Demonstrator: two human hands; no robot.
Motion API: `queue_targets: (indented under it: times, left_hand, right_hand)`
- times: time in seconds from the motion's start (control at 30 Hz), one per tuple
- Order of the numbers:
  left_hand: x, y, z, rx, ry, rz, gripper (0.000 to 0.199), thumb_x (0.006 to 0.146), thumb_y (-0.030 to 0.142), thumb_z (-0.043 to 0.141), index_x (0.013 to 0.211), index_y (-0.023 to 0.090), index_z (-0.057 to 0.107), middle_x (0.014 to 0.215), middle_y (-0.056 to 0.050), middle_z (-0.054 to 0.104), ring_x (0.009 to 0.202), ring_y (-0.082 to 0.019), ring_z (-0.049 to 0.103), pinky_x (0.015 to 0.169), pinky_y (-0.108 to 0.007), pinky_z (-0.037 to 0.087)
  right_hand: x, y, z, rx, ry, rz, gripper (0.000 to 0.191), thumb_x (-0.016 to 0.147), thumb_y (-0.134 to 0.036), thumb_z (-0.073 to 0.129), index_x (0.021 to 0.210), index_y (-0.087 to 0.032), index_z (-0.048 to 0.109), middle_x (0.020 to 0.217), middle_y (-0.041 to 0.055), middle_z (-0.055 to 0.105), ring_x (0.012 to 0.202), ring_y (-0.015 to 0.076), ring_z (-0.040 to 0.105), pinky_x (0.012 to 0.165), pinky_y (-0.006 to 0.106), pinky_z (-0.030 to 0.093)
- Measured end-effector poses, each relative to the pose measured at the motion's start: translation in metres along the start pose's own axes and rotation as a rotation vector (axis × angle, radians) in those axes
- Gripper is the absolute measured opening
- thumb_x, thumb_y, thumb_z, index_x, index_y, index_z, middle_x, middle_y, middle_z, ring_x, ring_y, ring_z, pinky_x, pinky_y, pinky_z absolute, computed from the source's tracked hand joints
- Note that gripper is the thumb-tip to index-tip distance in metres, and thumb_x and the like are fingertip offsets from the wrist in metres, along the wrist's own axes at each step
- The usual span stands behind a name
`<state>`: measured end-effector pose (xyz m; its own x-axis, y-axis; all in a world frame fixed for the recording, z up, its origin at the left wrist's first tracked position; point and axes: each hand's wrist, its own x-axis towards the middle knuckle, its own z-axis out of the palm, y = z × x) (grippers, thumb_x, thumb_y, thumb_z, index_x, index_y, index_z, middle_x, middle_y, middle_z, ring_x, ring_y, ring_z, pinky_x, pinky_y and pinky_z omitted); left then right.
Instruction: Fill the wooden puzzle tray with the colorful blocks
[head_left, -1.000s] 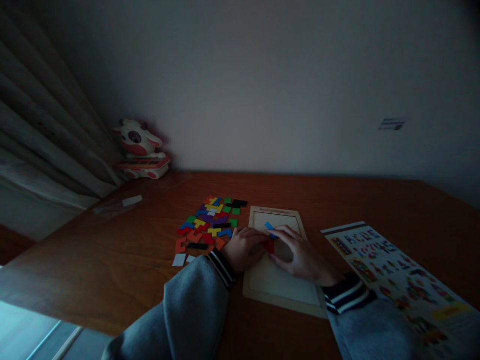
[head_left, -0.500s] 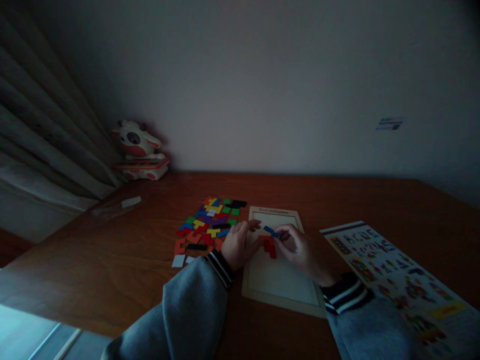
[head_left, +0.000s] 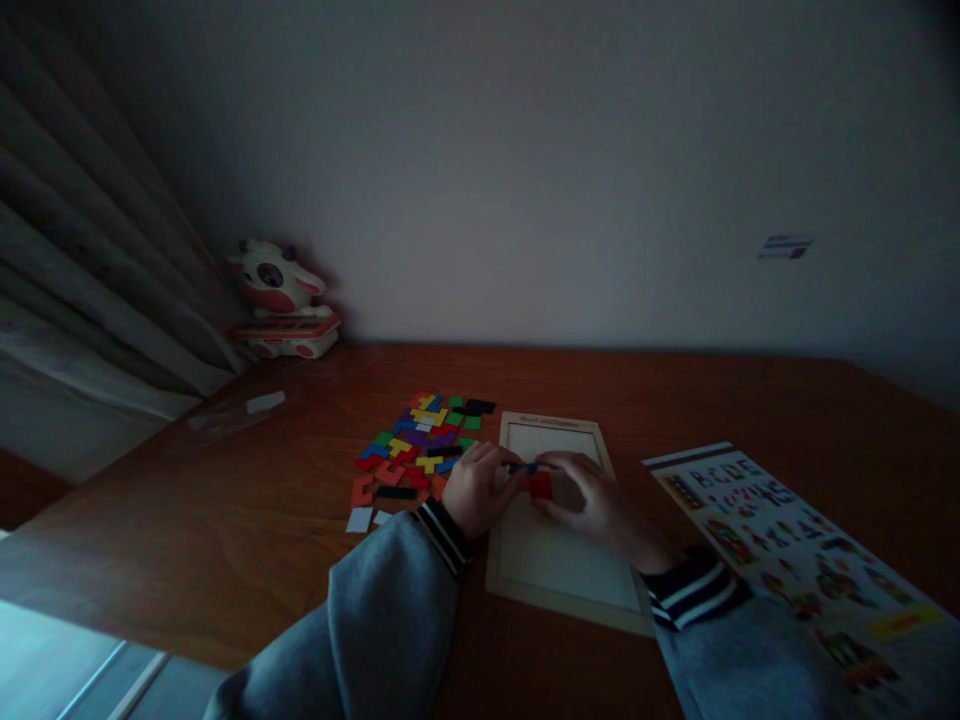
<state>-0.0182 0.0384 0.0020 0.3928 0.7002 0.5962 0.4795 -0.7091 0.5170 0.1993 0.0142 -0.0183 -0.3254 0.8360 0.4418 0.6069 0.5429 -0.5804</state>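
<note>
Over the wooden framed board [head_left: 562, 585], my left hand [head_left: 480, 488] and my right hand [head_left: 596, 508] meet at a small blue piece [head_left: 531, 468]. The blue piece spans the gap between the fingertips, and both hands pinch it. Just below it, red pieces [head_left: 538, 487] lie on the board, partly covered by my fingers. Left of the board, many flat coloured pieces [head_left: 429, 418] are spread on the table, close to my left hand.
On the right of the brown table [head_left: 247, 520] lies a printed pattern sheet [head_left: 810, 550]. A cow-shaped toy [head_left: 281, 300] stands at the back left by the curtain [head_left: 90, 240]. A white slip [head_left: 265, 402] lies in front of the toy.
The blue piece, earlier in my right hand only, has moved slightly left and now lies between both hands. My left fingers have closed in on it. The view has shifted slightly.
</note>
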Motion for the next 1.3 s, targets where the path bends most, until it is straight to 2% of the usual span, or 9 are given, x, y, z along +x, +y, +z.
queue_targets:
  times: [0.17, 0.27, 0.37, 0.5, 0.67, 0.9, 1.03, 1.17, 1.3]
  left_hand:
    - [-0.0025, -0.0004, 0.0019, -0.174, 0.021, -0.112, 0.011, 0.083, 0.022, 0.066, 0.088, 0.019, 0.057, 0.097, -0.007, 0.073, 0.082, -0.018, 0.069, 0.075, -0.03, 0.056]
    - [-0.0036, -0.0012, 0.0024, -0.173, -0.008, -0.157, 0.011, 0.081, 0.018, 0.065, 0.087, 0.019, 0.056, 0.089, -0.004, 0.073, 0.075, -0.016, 0.069, 0.071, -0.027, 0.057]
    - [-0.0027, -0.0022, 0.002, -0.071, -0.025, -0.118, 0.008, 0.083, 0.017, 0.062, 0.091, 0.02, 0.062, 0.084, -0.003, 0.071, 0.077, -0.017, 0.069, 0.072, -0.027, 0.057]
    - [-0.0015, -0.0035, 0.0023, -0.012, -0.035, -0.081, 0.01, 0.089, 0.022, 0.06, 0.098, 0.021, 0.066, 0.09, -0.003, 0.072, 0.085, -0.017, 0.068, 0.08, -0.029, 0.056]
    - [-0.002, -0.0042, 0.0029, -0.034, -0.075, -0.054, 0.012, 0.091, 0.02, 0.061, 0.1, 0.021, 0.068, 0.091, -0.003, 0.072, 0.087, -0.017, 0.067, 0.081, -0.029, 0.055]
    - [-0.0026, -0.0081, 0.0061, -0.106, -0.032, -0.055, 0.022, 0.089, 0.015, 0.061, 0.11, 0.019, 0.066, 0.097, -0.005, 0.068, 0.085, -0.015, 0.067, 0.076, -0.026, 0.057]
    - [-0.0016, -0.0095, 0.0049, -0.09, -0.047, 0.008, 0.012, 0.091, 0.019, 0.062, 0.098, 0.019, 0.071, 0.093, -0.005, 0.071, 0.086, -0.017, 0.068, 0.08, -0.03, 0.056]
    - [-0.001, -0.0089, 0.0033, -0.051, -0.066, 0.051, 0.012, 0.093, 0.023, 0.061, 0.09, 0.02, 0.073, 0.092, -0.005, 0.074, 0.085, -0.018, 0.068, 0.082, -0.032, 0.056]
    - [-0.0018, -0.0094, 0.0033, -0.094, -0.065, 0.018, 0.013, 0.091, 0.019, 0.059, 0.09, 0.02, 0.072, 0.091, -0.005, 0.073, 0.084, -0.016, 0.069, 0.079, -0.028, 0.057]
  right_hand:
    - [0.001, -0.0039, -0.0014, -0.062, -0.072, -0.035, 0.043, 0.083, -0.036, 0.072, 0.122, -0.025, 0.059, 0.119, 0.0075, 0.068, 0.112, 0.0239, 0.062, 0.098, 0.043, 0.05]
    - [0.0025, -0.0032, -0.0014, -0.093, -0.042, -0.015, 0.036, 0.083, -0.034, 0.071, 0.117, -0.025, 0.062, 0.115, 0.0069, 0.07, 0.108, 0.0241, 0.064, 0.095, 0.044, 0.051]
    - [0.0028, 0.0008, -0.001, -0.127, 0.011, -0.006, 0.035, 0.084, -0.034, 0.07, 0.116, -0.025, 0.062, 0.114, 0.0071, 0.07, 0.107, 0.025, 0.064, 0.094, 0.046, 0.051]
    - [0.0028, 0.0033, -0.0012, -0.167, 0.044, -0.004, 0.033, 0.084, -0.036, 0.069, 0.114, -0.025, 0.064, 0.112, 0.0074, 0.07, 0.104, 0.0255, 0.064, 0.092, 0.046, 0.051]
    - [0.0034, 0.0001, -0.0026, -0.186, 0.024, 0.005, 0.03, 0.085, -0.04, 0.069, 0.111, -0.024, 0.064, 0.11, 0.0075, 0.069, 0.104, 0.0251, 0.063, 0.092, 0.045, 0.051]
    - [0.0036, 0.0006, -0.0035, -0.181, -0.003, 0.001, 0.03, 0.086, -0.044, 0.068, 0.108, -0.024, 0.064, 0.11, 0.0073, 0.068, 0.102, 0.0246, 0.064, 0.091, 0.045, 0.052]
    - [0.0044, -0.0006, -0.0041, -0.137, 0.017, 0.009, 0.028, 0.088, -0.043, 0.067, 0.108, -0.024, 0.064, 0.109, 0.0074, 0.068, 0.103, 0.0245, 0.063, 0.092, 0.045, 0.051]
    - [0.0052, -0.0005, -0.0047, -0.078, 0.058, 0.024, 0.02, 0.098, -0.035, 0.051, 0.107, -0.024, 0.065, 0.108, 0.0073, 0.068, 0.103, 0.0222, 0.064, 0.092, 0.042, 0.052]
    - [0.0048, 0.0002, -0.0049, -0.126, 0.068, 0.021, 0.02, 0.091, -0.037, 0.061, 0.106, -0.024, 0.066, 0.108, 0.0075, 0.069, 0.102, 0.0236, 0.064, 0.091, 0.044, 0.052]
